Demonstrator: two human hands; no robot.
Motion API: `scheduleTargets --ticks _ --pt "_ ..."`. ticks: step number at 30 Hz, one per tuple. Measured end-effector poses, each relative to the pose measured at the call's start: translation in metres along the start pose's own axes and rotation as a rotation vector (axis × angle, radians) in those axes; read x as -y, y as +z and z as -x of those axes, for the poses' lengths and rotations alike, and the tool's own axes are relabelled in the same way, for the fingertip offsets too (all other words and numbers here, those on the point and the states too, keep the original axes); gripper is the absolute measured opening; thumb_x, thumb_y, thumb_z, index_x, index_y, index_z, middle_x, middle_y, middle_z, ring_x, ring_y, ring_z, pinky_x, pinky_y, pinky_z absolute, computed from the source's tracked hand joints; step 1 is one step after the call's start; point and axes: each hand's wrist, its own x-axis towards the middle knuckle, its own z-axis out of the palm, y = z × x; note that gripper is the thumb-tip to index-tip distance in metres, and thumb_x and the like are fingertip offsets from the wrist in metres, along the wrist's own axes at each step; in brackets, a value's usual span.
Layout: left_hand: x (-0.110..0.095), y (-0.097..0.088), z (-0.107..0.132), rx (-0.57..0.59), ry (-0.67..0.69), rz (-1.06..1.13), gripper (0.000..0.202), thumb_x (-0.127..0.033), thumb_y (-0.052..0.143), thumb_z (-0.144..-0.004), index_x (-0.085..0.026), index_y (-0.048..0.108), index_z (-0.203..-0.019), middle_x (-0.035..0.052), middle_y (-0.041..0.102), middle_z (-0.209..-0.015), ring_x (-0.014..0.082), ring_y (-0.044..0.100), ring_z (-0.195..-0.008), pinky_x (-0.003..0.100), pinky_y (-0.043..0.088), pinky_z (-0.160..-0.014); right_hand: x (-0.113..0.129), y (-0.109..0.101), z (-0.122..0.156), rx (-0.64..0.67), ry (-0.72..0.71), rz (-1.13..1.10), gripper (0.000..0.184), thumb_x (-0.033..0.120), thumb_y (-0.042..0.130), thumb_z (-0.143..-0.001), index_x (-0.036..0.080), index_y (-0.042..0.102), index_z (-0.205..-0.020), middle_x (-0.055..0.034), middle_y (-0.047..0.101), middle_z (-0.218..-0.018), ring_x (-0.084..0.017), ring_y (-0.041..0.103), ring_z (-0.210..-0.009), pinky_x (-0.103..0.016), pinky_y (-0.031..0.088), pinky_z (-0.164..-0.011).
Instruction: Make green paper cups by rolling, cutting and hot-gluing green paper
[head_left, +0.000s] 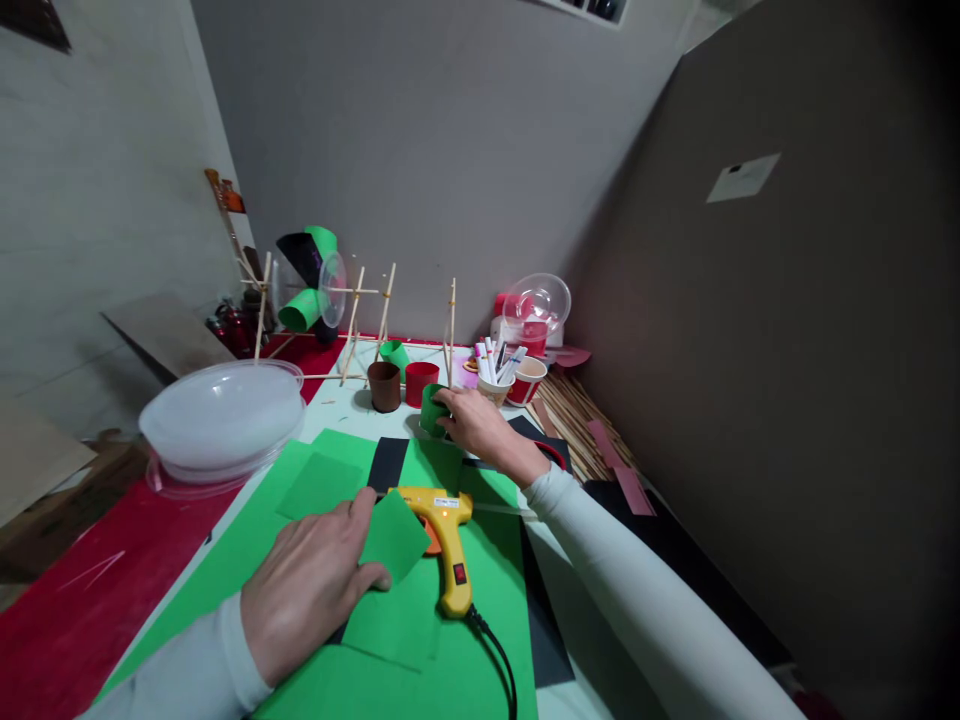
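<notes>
My left hand point(311, 575) grips a small green paper piece point(396, 540) by its left edge, between thumb and fingers. Beyond the paper lies a yellow hot glue gun point(450, 545) with an orange trigger, on its side, partly covered by that piece. My right hand point(480, 425) reaches forward, its fingers closed on the rim of a short green paper tube point(432, 412). Next to this tube stand a red paper tube point(421, 384) and a brown one point(385, 387). Under both hands are large green paper sheets point(480, 640) and a black paper strip point(388, 465).
White plastic bowls and lids point(225, 415) sit at the left. Behind stand wooden stick frames point(358, 320) and a wheel with green and black tubes point(304, 310). Markers in a cup point(493, 390) and a bundle of sticks point(581, 425) lie right. The glue gun's cord point(499, 650) trails forward.
</notes>
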Motion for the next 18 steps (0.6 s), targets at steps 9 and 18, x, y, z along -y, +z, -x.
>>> scheduleTargets --ticks 9,18 --pt "0.009 0.005 -0.009 -0.107 0.016 0.085 0.037 -0.031 0.06 -0.091 -0.009 0.064 -0.121 0.023 0.068 -0.125 0.0436 0.068 -0.115 0.059 0.053 -0.099 -0.016 -0.02 0.046 -0.185 -0.015 -0.127 0.031 0.036 0.066 -0.101 0.017 0.066 -0.125 -0.0086 0.07 -0.123 -0.022 0.071 -0.103 -0.043 0.062 -0.088" --pt "0.035 0.011 -0.008 -0.211 0.103 0.259 0.047 -0.039 0.054 -0.09 -0.023 0.065 -0.132 0.0128 0.074 -0.134 0.0357 0.067 -0.127 0.047 0.052 -0.109 -0.026 -0.022 0.106 -0.48 -0.088 -0.386 0.014 0.028 0.068 -0.099 0.015 0.07 -0.096 -0.0016 0.073 -0.086 -0.014 0.068 -0.073 -0.029 0.057 -0.069"
